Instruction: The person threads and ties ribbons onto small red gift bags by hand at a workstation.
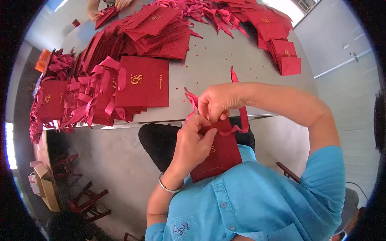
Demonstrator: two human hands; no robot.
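Observation:
A dark red paper bag (217,156) with gold lettering rests against my lap and the front of my blue shirt. My left hand (192,140), with a bracelet at its wrist, grips the bag's top edge, thumb on the front face. At the same edge my right hand (219,105) has its fingers pinched together, close to my left fingertips; what lies between them is hidden. A pink-red ribbon (243,119) hangs in a loop from the bag's top, passing beside my right wrist. Another ribbon end (191,97) sticks up between my hands.
Finished-looking red bags with ribbons (142,82) are piled on the grey table (209,56) at left. More flat bags (281,48) lie at the right back. Another person's hands (120,4) hold a red bag at the far side. Wooden stools (89,201) stand at lower left.

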